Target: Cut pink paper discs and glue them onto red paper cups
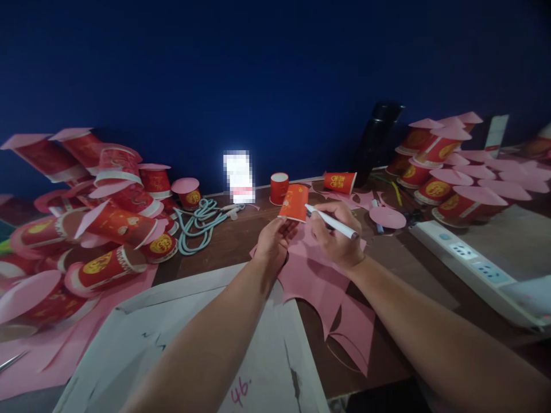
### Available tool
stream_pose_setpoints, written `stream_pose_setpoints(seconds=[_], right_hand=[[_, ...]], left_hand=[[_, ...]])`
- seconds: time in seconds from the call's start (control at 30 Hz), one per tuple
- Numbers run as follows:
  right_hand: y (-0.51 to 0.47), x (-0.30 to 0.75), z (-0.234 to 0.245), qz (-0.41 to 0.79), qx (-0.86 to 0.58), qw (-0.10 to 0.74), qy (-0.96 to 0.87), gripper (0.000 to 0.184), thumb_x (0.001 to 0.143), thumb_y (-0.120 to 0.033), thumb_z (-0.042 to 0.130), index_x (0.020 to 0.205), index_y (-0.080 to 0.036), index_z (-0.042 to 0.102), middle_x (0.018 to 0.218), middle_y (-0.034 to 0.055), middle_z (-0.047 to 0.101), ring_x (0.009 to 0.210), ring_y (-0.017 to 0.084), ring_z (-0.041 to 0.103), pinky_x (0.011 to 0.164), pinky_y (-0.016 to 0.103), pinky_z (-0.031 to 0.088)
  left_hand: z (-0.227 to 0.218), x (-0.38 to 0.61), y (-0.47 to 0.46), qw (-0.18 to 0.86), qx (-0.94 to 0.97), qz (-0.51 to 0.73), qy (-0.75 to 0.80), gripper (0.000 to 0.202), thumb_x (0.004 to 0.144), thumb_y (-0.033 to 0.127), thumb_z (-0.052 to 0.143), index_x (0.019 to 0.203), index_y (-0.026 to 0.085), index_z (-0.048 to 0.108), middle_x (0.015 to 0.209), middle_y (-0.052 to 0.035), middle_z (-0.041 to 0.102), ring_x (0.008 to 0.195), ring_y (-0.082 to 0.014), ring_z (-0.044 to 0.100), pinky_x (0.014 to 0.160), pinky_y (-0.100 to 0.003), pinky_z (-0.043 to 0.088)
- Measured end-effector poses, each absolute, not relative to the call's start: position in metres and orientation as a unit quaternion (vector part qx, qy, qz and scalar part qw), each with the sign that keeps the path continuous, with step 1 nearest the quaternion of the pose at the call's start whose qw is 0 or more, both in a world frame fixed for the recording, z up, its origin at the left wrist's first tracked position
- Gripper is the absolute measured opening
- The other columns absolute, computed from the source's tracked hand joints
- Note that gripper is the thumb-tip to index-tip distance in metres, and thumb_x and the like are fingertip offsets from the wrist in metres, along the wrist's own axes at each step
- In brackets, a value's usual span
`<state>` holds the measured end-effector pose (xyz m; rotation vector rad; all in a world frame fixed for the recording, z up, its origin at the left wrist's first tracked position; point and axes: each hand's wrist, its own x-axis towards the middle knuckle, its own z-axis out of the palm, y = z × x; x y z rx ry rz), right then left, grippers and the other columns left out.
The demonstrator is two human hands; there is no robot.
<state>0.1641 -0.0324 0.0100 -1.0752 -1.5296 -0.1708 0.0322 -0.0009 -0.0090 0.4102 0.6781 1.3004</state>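
My left hand (274, 241) is closed around the lower end of a red paper cup (295, 202), tilted in front of me. In my right hand (338, 235) is a white marker (333, 222), its tip close to the cup's right side; I cannot tell whether it touches. Just behind stands another red paper cup (279, 188), white inside. A third red cup (340, 182) with gold characters lies on its side to the right. Beneath both hands spread pink paper offcuts (316, 281) with curved cutouts.
Red cups with pink paper discs pile up at left (124, 221) and right (445, 189). A teal cable (196, 226), a lit phone (239, 175), a black bottle (376, 140) and a power strip (469, 261) surround the work area. White cardboard (185, 344) lies in front.
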Motion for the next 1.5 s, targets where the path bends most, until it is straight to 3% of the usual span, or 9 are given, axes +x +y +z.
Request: stream_pose_setpoints(seconds=[0.37,1.13,1.5], right_hand=[[-0.0300,0.1633,0.0054,-0.064,-0.454,0.570,-0.682,0.008,0.085,-0.024,0.058,0.091,-0.020,0.061,0.081,0.0038,0.067,0.068,0.016,0.062,0.065,0.030,0.049],[-0.0287,0.1629,0.0016,-0.053,-0.489,0.541,-0.683,0.008,0.084,-0.028,0.058,0.087,-0.021,0.060,0.073,0.0015,0.066,0.060,0.014,0.059,0.064,0.029,0.048],[-0.0298,0.1621,0.0024,-0.050,-0.490,0.541,-0.682,0.008,0.084,-0.029,0.058,0.087,-0.021,0.059,0.071,0.0011,0.066,0.059,0.014,0.059,0.063,0.029,0.048]], left_hand=[[-0.0142,0.0328,-0.0021,0.732,0.239,0.571,0.285,0.011,0.070,0.019,0.068,0.076,0.014,0.061,0.075,-0.0049,0.069,0.072,-0.0149,0.066,0.084,-0.033,0.049],[-0.0089,0.0350,-0.0073,0.716,0.278,0.574,0.285,0.013,0.070,0.022,0.070,0.071,0.014,0.059,0.068,-0.0026,0.067,0.066,-0.0125,0.064,0.077,-0.028,0.049],[-0.0136,0.0332,-0.0036,0.721,0.263,0.582,0.268,0.010,0.071,0.021,0.069,0.074,0.015,0.062,0.073,-0.0038,0.069,0.072,-0.0138,0.066,0.084,-0.031,0.049]])
